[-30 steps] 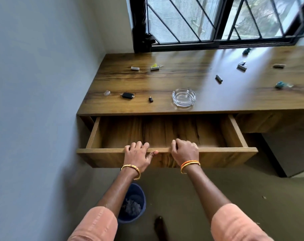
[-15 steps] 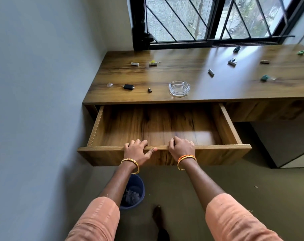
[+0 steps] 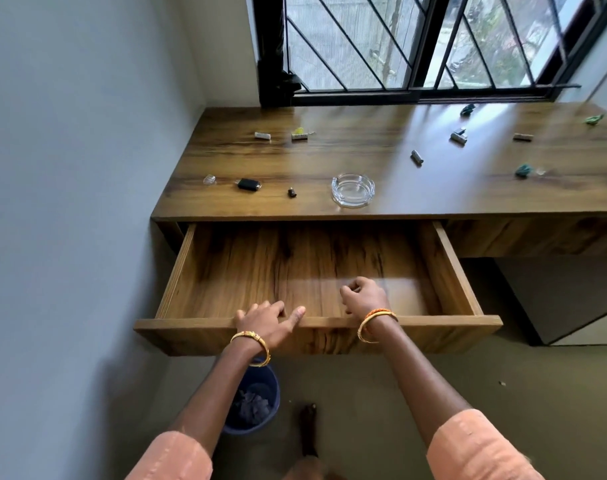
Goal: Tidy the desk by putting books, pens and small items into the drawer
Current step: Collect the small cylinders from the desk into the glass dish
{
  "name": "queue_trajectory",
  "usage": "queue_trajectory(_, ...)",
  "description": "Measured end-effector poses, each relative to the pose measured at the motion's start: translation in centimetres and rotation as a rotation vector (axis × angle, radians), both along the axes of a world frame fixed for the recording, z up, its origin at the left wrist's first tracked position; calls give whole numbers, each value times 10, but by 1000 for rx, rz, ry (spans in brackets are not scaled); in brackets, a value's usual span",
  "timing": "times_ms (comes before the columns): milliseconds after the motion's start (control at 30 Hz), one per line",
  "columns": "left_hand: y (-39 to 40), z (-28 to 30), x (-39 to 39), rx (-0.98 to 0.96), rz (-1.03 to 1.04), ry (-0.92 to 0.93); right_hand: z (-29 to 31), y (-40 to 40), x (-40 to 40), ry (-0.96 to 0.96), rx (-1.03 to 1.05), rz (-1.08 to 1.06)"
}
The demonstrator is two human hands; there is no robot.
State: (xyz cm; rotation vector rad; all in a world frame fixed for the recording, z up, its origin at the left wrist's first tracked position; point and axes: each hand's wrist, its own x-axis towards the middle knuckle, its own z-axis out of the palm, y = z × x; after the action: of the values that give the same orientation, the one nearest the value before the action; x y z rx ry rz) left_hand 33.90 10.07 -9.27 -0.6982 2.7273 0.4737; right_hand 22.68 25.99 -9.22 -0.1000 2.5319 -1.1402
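Note:
The wooden drawer stands pulled far out of the desk, and its inside is bare. My left hand hooks its fingers over the drawer's front edge, thumb stretched along it. My right hand hovers just above the drawer's inside near the front, fingers curled, holding nothing. On the desk lie a black key fob, a small dark piece, a clear cap, a white stick, a yellow-and-white piece, a grey piece and several more small items to the right.
A glass ashtray sits near the desk's front edge. A grey wall closes the left side and a barred window the back. On the floor under the drawer stand a blue bin and my foot.
The drawer has slid further out. My right hand has let go of the front edge and lifted over the drawer's inside; the left hand stays on the edge.

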Motion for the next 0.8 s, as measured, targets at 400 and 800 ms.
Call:
queue_trajectory(400, -31, 45, -161, 374, 160, 530, 52, -44, -176, 201, -234, -428)
queue_trajectory(800, -20, 29, -288, 665, 369, 579, 39, -53, -230, 166, -14, -339)
